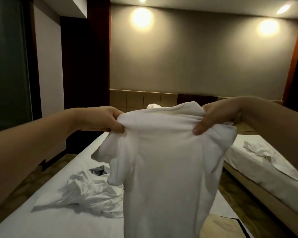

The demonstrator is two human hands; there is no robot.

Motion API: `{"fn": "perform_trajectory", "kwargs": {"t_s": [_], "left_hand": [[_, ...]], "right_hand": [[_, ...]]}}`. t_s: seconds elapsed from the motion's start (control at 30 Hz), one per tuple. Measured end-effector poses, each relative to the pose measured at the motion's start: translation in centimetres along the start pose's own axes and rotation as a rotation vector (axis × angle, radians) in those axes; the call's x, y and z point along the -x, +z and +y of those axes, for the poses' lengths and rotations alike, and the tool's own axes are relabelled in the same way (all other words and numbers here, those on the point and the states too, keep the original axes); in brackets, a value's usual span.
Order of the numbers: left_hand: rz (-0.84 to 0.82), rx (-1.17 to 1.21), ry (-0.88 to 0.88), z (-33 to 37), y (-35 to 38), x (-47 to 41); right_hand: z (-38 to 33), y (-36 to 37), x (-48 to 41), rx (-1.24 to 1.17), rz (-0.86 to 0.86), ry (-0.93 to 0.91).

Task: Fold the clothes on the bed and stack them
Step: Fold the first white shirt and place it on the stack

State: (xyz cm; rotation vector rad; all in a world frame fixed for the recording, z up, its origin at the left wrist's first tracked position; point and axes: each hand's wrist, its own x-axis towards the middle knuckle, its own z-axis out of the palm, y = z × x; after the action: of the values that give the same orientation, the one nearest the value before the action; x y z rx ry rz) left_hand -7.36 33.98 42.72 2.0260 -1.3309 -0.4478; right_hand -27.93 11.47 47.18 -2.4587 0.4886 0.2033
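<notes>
Both hands up at chest height, holding a white t-shirt (pixel 162 160) spread in the air over the bed (pixel 41 219).

Left hand (pixel 103 120): closed in a pinch on the shirt's left shoulder, thumb in front, fingers behind the fabric.

Right hand (pixel 217 117): closed on the right shoulder, cloth bunched in the grip, thumb pressed over the front.

Shirt hangs straight down from the two grips, collar edge stretched between the hands with a slight sag. Both short sleeves droop at the sides; the left one is folded and puckered, the right one crumpled under the right hand. Lower hem runs off the bottom of the frame, so can't tell whether it touches the bed.

On the bed, left of the hanging shirt: a crumpled pile of white clothes (pixel 86 191), unfolded, with a dark garment (pixel 98 170) poking out at its far edge. Pile partly hidden behind the held shirt.

More white fabric (pixel 152 106) is just visible above the collar, near the padded headboard (pixel 136 98); too little shows to tell what it is.

Second bed (pixel 273 170) on the right, separated by a strip of floor, with a rumpled white item (pixel 258 150) lying on it.

Two wall lights (pixel 142 17) on above the headboard. Room is dim.
</notes>
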Motion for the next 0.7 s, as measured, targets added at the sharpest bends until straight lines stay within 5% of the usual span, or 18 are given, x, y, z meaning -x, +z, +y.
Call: {"fn": "perform_trajectory", "kwargs": {"t_s": [0.13, 0.23, 0.33, 0.47, 0.63, 0.7], "left_hand": [[-0.301, 0.159, -0.134, -2.0, 0.0, -1.4], [-0.329, 0.110, -0.246, -5.0, 1.5, -4.2], [-0.063, 0.063, -0.262, -8.2, 2.6, -8.9], [0.347, 0.176, -0.146, -8.3, -1.1, -15.9], [0.660, -0.015, 0.071, -1.6, -9.7, -20.6], [0.772, -0.276, 0.083, 0.6, -11.9, -20.3]], "right_hand": [[2.2, 0.0, -2.7, -0.118, -0.143, -0.002], [4.0, 1.3, -7.1, -0.135, -0.088, 0.094], [4.9, 1.8, -14.0, 0.063, 0.261, 0.132], [3.1, -3.4, -20.1, -0.063, 0.707, -0.050], [-2.4, -12.4, -21.1, 0.067, 1.097, -0.194], [-4.1, -13.9, -20.2, 0.030, 1.192, -0.230]]}}
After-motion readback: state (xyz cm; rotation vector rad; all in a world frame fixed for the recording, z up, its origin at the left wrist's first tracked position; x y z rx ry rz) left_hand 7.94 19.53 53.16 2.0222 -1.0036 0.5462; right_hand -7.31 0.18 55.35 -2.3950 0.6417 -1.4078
